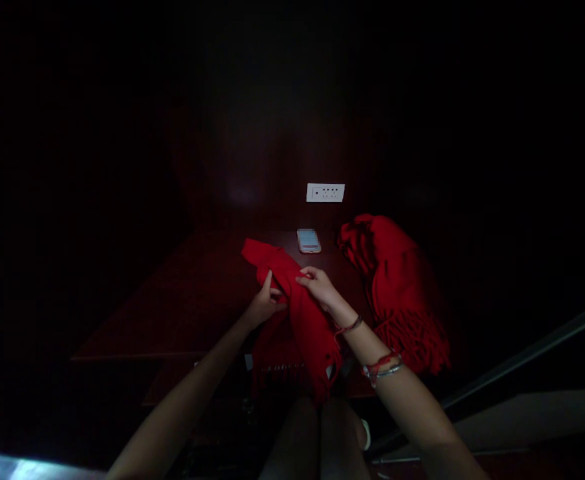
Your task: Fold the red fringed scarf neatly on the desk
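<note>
A red fringed scarf [308, 327] lies over the front of a dark reddish table, its lower end hanging past the edge toward my knees. My left hand [266, 303] grips the scarf's left side, thumb on top and the other fingers partly hidden under the cloth. On the upper right side of the same scarf, my right hand [317, 285] pinches the fabric between thumb and fingers. A second red fringed scarf [397, 273] is heaped at the table's right side, apart from both hands.
A phone [309, 241] with a lit screen lies behind the scarf on the table [157, 313]. White wall sockets [325, 193] sit above it. An opened drawer or lower shelf seems to jut out below the tabletop. Much of the surroundings is too dark to make out.
</note>
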### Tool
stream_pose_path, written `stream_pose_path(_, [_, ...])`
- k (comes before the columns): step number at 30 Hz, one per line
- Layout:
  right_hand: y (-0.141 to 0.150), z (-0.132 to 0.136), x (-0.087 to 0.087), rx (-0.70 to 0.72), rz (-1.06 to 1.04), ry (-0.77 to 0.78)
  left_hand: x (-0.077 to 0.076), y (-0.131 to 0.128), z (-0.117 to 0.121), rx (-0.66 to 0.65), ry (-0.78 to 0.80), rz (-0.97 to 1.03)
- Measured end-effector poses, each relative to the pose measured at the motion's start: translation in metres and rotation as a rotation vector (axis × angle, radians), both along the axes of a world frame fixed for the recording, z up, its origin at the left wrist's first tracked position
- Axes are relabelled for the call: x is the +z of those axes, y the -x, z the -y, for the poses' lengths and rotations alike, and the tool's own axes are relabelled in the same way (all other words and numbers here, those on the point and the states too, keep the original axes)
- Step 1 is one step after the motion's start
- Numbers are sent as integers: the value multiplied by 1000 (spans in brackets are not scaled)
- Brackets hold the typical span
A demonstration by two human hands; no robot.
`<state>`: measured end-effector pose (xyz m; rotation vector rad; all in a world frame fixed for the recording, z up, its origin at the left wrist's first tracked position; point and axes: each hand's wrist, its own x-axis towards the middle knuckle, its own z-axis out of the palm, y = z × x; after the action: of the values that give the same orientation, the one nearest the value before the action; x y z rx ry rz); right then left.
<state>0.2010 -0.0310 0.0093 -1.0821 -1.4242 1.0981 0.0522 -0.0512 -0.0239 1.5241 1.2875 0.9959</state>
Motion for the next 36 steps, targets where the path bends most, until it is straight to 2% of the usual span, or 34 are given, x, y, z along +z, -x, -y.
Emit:
stream_pose_path(4, [-8, -29, 20, -189, -227, -1, -2, 5, 7, 65, -101, -358])
stream_pose_path(7, [-13, -48, 29, -261, -314, 65, 5, 15, 16, 20, -39, -476])
stream_pose_path(10, [-9, -52, 33, -195, -300, 109, 14, 19, 17, -24, -9, -524])
stream_pose_path(15, [2, -40, 38, -64, -247, 91, 26, 2, -8, 305, -206, -611])
stream_pose_path(18, [-4, -32, 40, -38, -224, 71, 24, -2, -28, 307, -195, -568])
stream_pose_path(21, [-17, -18, 34, -31, -124, -24, 19, 7, -43, 290, -166, -467])
stream_pose_path(24, [-28, 10, 19, 41, 173, -177, 16, 16, -47, 242, -174, -392])
stream_pose_path(26, [-29, 29, 5, 95, 373, -240, 16, 16, -44, 178, -244, -364])
stream_pose_path(28, [-26, 44, -9, 126, 480, -247, 15, 13, -34, 120, -334, -374])
stream_pose_path(30, [-21, 50, -21, 89, 486, -209, 13, 14, -21, 83, -371, -436])
stream_pose_path(32, [-17, 50, -29, 23, 412, -147, 11, 21, -9, 45, -325, -499])
stream_pose_path(34, [-17, 48, -28, -23, 344, -101, 11, 34, -2, -37, -215, -474])
stream_pose_path(36, [-18, 48, -21, -71, 367, -130, 13, 45, -7, -75, -55, -345])
